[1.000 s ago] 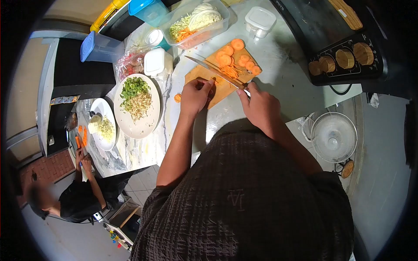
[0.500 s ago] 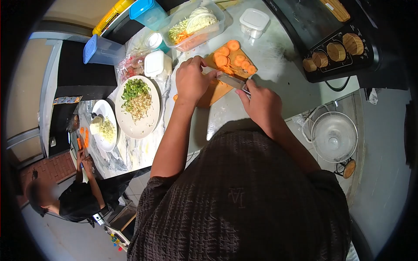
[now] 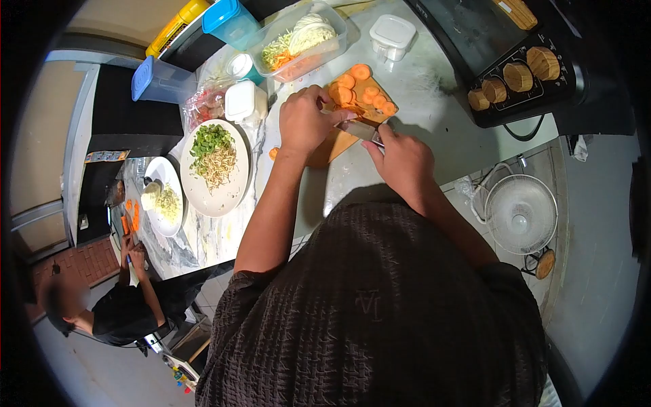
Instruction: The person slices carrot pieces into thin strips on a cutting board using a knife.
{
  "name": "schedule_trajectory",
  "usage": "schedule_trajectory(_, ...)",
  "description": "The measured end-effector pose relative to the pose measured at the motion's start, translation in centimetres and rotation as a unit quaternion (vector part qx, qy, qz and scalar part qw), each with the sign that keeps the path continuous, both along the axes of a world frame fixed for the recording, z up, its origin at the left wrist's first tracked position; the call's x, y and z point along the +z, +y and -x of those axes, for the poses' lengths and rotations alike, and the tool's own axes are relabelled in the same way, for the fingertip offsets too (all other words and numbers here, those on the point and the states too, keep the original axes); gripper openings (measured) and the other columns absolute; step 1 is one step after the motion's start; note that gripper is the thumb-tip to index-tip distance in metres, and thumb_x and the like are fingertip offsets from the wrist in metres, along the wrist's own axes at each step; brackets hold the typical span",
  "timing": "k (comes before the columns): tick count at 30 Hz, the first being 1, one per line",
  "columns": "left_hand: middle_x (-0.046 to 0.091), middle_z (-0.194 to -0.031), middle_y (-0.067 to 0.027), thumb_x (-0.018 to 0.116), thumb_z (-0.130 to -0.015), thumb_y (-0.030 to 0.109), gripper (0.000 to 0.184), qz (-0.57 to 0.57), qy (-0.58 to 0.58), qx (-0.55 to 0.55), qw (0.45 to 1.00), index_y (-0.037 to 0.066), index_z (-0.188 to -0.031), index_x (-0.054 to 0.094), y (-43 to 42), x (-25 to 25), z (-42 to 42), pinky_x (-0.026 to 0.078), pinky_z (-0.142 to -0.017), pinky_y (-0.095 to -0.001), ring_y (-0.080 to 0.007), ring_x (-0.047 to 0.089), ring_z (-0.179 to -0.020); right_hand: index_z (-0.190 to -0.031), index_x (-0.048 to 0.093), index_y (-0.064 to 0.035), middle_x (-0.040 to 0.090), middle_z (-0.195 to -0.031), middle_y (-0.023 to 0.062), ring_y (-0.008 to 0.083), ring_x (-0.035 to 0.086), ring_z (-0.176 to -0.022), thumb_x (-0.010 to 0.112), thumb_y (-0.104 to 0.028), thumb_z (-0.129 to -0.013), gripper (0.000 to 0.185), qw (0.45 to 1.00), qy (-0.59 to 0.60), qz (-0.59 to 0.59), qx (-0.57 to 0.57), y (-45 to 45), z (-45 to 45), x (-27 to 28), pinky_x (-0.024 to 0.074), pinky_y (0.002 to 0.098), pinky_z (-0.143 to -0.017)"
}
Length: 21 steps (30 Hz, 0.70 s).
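My right hand [image 3: 405, 157] is closed round the handle of a knife [image 3: 358, 129], whose blade lies low over the wooden cutting board [image 3: 339, 146]. At the far end of the blade is my left hand [image 3: 308, 122], thumb and fingers bent together near its tip; whether they pinch the blade or a bit of carrot is too small to tell. Several carrot slices [image 3: 360, 72] lie on the upper part of the board, with cut strips partly hidden by my left hand. Another carrot piece [image 3: 273, 153] rests left of the board.
An oval plate [image 3: 234, 197] holds greens and sprouts. Beyond are a clear container [image 3: 339, 44] of shredded vegetables and white-lidded tubs [image 3: 392, 34]. An oven [image 3: 529, 95] stands right. A co-worker [image 3: 122, 312] handles a carrot at the far left, near another plate [image 3: 163, 227].
My left hand has moved up from the board's lower left to the far end of the knife. The blade has turned and now lies closer to the remaining slices.
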<state>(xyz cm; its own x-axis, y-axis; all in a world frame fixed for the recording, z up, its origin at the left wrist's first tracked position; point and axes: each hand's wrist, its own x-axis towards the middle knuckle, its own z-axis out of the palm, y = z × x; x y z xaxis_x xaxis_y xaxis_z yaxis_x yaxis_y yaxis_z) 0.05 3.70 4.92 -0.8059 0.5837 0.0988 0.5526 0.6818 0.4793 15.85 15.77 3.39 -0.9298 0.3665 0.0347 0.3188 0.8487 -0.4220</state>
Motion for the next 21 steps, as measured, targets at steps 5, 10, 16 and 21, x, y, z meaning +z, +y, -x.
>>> schedule_trajectory(5,0.066,-0.075,-0.0127,0.087,-0.058,0.045,0.055,0.026,0.03,-0.027,0.999,0.002,-0.083,0.063,0.4,0.3,0.0,0.05,-0.064,-0.0368,-0.0275,0.064,-0.067,-0.096,0.059,-0.0064,0.066,-0.069,0.0131,0.0334,0.066,-0.066,0.059,-0.041,-0.089,0.036,1.0,-0.007,-0.012,0.013,-0.1,0.1,0.1,0.0515,0.0444,-0.06)
schedule_trajectory(10,0.065,-0.075,-0.0111,0.088,-0.056,0.044,0.053,0.009,0.008,-0.003,1.0,0.004,-0.081,0.062,0.4,-0.2,0.4,0.05,-0.065,-0.0383,-0.0288,0.064,-0.07,-0.097,0.059,-0.0064,0.065,-0.067,0.0128,0.033,0.066,-0.064,0.059,-0.042,-0.09,0.036,1.0,0.007,-0.023,0.018,0.1,0.1,0.1,0.0513,0.0441,-0.059)
schedule_trajectory(16,0.065,-0.075,-0.0092,0.087,-0.059,0.037,0.046,0.023,0.05,-0.078,0.995,0.005,-0.08,0.062,0.2,0.0,0.5,0.049,-0.065,-0.0389,-0.0279,0.063,-0.071,-0.097,0.059,-0.0061,0.066,-0.068,0.0131,0.0333,0.066,-0.065,0.059,-0.042,-0.09,0.036,1.0,-0.01,-0.018,0.023,0.2,0.2,0.2,0.0514,0.0441,-0.06)
schedule_trajectory(21,0.065,-0.077,-0.0079,0.085,-0.061,0.035,0.042,0.02,0.06,-0.046,0.997,0.006,-0.08,0.062,0.2,-1.0,0.6,0.048,-0.069,-0.0394,-0.0278,0.062,-0.075,-0.096,0.06,-0.0052,0.066,-0.068,0.0137,0.0337,0.066,-0.066,0.059,-0.041,-0.09,0.037,1.0,-0.001,-0.004,0.028,0.0,0.1,0.1,0.0514,0.0448,-0.06)
